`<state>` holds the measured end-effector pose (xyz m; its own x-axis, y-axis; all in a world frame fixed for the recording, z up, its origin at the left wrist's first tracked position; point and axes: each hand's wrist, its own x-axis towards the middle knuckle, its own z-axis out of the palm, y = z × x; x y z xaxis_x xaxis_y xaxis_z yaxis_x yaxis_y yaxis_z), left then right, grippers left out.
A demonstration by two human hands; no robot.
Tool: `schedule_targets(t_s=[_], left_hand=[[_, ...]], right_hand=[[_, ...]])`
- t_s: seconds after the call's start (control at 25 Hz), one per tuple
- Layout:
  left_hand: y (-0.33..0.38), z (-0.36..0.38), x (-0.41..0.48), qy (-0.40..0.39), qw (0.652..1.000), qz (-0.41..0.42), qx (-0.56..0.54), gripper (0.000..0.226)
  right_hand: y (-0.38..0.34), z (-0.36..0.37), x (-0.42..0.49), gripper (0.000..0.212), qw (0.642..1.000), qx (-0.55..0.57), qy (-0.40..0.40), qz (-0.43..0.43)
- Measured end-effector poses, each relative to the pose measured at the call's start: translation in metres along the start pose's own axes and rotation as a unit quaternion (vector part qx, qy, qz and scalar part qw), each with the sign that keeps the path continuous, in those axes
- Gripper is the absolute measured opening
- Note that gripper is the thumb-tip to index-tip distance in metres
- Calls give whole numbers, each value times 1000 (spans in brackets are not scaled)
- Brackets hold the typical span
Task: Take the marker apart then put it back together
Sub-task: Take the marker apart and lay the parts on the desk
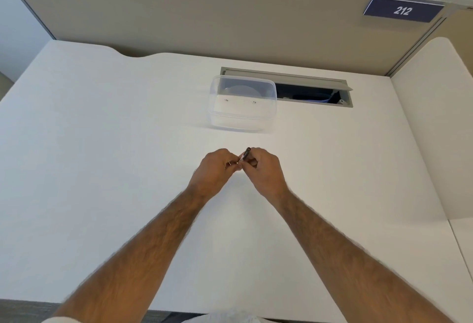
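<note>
Marker [246, 154]: slim, dark, held between both hands over the white bench [102, 143], on the near side of the clear plastic container [243, 102], its upper end tilted toward it.
Left hand [215, 169]: fingers [227, 157] curled, pinching the marker's lower end.
Right hand [263, 169]: fingers curled round the upper barrel.
Container: on the bench, in front of an open cable hatch [314, 87].
Sign [403, 10]: "212", on the partition beyond the container, off to its right.
</note>
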<state>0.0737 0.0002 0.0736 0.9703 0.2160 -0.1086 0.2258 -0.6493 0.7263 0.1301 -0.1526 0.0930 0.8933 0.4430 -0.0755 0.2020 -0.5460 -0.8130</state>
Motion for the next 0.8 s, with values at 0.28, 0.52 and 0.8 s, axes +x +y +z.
schedule_targets(t_s=[0.28, 0.52, 0.8], left_hand=[[-7, -6, 18, -11, 999, -30, -12, 19], [-10, -1, 15, -14, 999, -13, -33, 36], [-17, 7, 7, 19, 998, -35, -43, 29]], right_hand=[[-6, 5, 25, 12, 994, -88, -58, -6], [-7, -1, 24, 14, 981, -158, -94, -58], [-9, 4, 23, 12, 966, -217, -95, -104]])
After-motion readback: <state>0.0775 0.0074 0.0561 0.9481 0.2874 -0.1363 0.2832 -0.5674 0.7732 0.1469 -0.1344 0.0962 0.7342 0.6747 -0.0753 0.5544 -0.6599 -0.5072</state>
